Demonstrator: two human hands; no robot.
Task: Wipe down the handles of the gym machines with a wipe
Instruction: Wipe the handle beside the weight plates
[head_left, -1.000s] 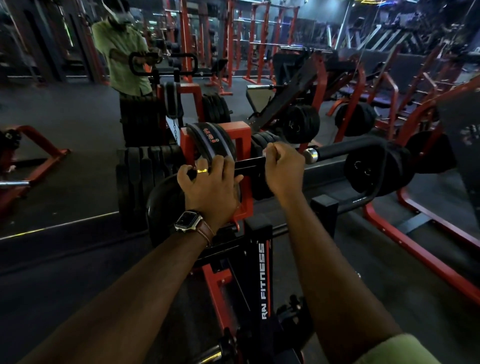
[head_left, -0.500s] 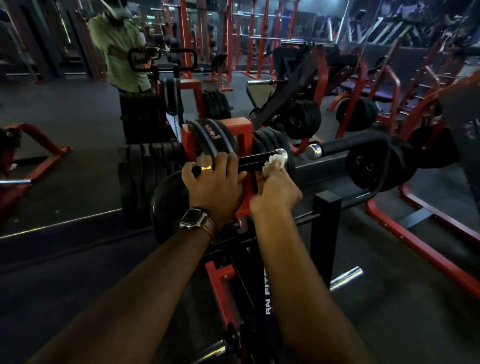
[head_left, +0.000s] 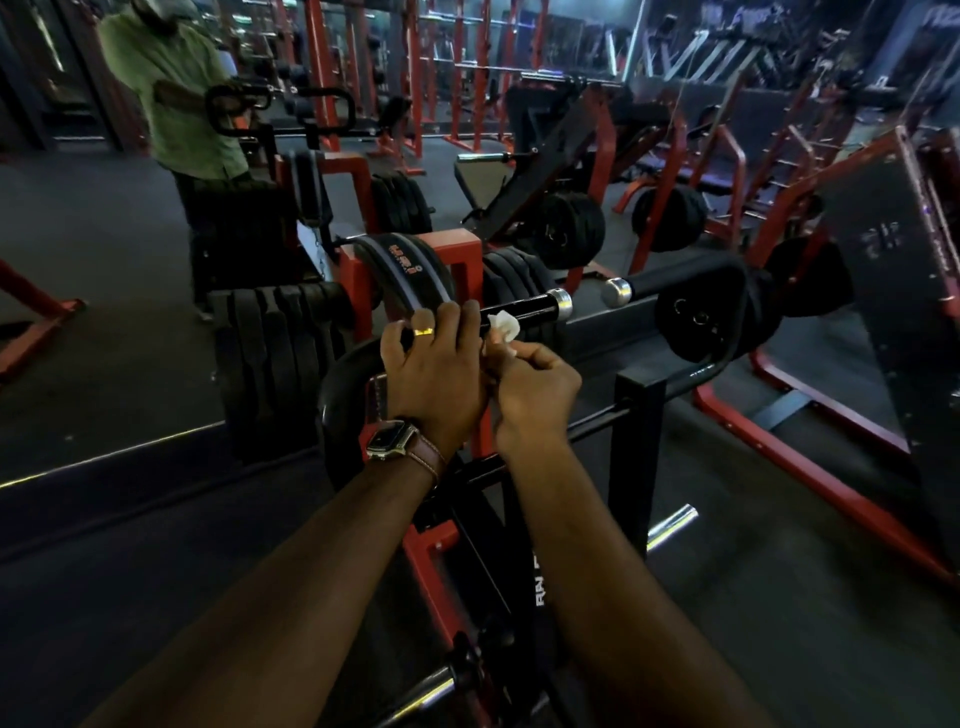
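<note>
A red and black gym machine (head_left: 462, 270) is faced, its black handle (head_left: 524, 310) running from the left hand out to a chrome cap on the right. The handle's inner end is gripped by the left hand (head_left: 434, 374), fingers curled over it. A crumpled white wipe (head_left: 503, 328) is pinched in the right hand (head_left: 530, 395) and pressed against the handle's underside, just beside the left fingers. The unwiped length is judged to lie rightward along the bar, nearer the right hand.

White letters "RN" run up the black upright post (head_left: 540, 587) low in the middle of the frame, the rest hidden by the forearm. Orange lettering on the weight plate (head_left: 410, 265) at centre is too blurred to read.
</note>
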